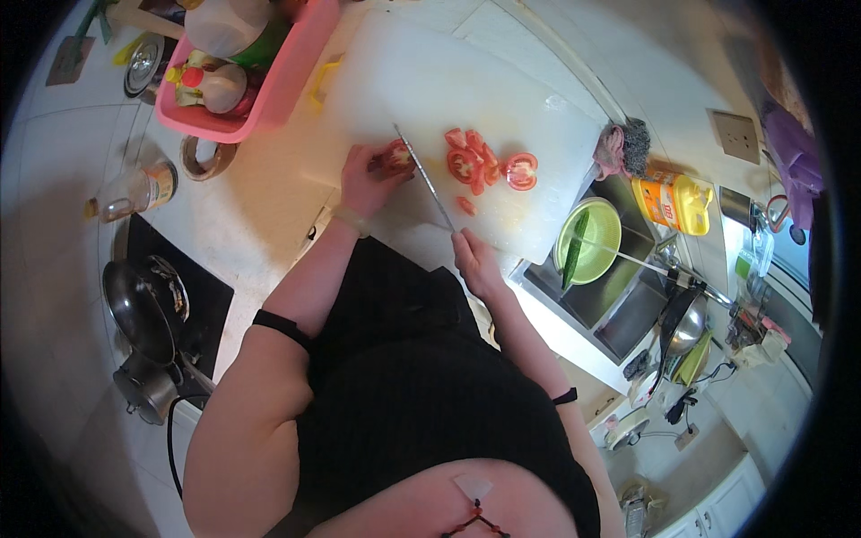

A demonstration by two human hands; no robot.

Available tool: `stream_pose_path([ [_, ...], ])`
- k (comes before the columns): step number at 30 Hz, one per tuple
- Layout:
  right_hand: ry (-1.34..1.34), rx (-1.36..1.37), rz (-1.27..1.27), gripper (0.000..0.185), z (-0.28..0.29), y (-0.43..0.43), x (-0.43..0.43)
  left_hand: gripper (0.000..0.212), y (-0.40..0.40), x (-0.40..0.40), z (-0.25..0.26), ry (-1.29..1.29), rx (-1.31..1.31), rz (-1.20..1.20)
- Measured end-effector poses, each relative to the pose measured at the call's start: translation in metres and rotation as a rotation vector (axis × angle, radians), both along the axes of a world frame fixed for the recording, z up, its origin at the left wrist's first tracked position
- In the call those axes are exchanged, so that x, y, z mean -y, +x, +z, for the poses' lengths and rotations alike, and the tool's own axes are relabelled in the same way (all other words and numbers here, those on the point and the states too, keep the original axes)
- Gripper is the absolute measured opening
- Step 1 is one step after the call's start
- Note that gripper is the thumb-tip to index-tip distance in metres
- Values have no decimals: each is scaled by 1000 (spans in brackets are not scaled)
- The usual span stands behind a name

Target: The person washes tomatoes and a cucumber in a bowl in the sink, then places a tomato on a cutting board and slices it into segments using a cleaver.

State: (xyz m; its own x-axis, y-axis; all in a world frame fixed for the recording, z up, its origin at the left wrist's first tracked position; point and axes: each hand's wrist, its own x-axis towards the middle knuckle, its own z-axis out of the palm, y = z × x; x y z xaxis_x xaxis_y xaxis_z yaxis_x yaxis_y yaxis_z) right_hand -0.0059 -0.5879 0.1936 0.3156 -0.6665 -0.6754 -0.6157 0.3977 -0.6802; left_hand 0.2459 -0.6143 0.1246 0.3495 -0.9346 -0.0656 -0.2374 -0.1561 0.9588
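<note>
On a large white cutting board (538, 128), my left hand (366, 178) holds a piece of tomato (398, 156) with its cut face turned to the right. My right hand (476, 262) grips the handle of a kitchen knife (425, 176), whose blade stands close beside the held tomato; whether it touches cannot be told. Several tomato wedges (474, 158) lie in a cluster right of the blade, a small wedge (466, 206) just below them. A tomato half (521, 171) rests cut face up at the right of the cluster.
Right of the board, a green colander (609, 222) with a cucumber (574, 252) sits in the steel sink (622, 296) under running water. A yellow bottle (679, 202) stands behind. At left are a pink bin (269, 101) of bottles, a tape roll (202, 165) and a black wok (138, 309).
</note>
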Motion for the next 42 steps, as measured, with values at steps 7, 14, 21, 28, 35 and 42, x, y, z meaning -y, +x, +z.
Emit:
stream_pose_path([
  [7,11,55,-34,45,-1,32,25,47,-3,0,0,-14,-7,68],
  [14,-137,-49,54,54,-11,60,52,43,-11,2,1,12,20,110],
  [21,-121,-121,62,55,2,32,18,44,11,5,3,91,80,25],
  [28,71,-107,-59,44,29,-21,-25,46,24,6,31,50,311,-119],
  [35,-52,113,-373,35,40,-51,-59,30,-6,50,30,47,1024,-530],
  [42,-163,194,-680,40,46,-76,-71,15,-12,68,23,91,989,-655],
])
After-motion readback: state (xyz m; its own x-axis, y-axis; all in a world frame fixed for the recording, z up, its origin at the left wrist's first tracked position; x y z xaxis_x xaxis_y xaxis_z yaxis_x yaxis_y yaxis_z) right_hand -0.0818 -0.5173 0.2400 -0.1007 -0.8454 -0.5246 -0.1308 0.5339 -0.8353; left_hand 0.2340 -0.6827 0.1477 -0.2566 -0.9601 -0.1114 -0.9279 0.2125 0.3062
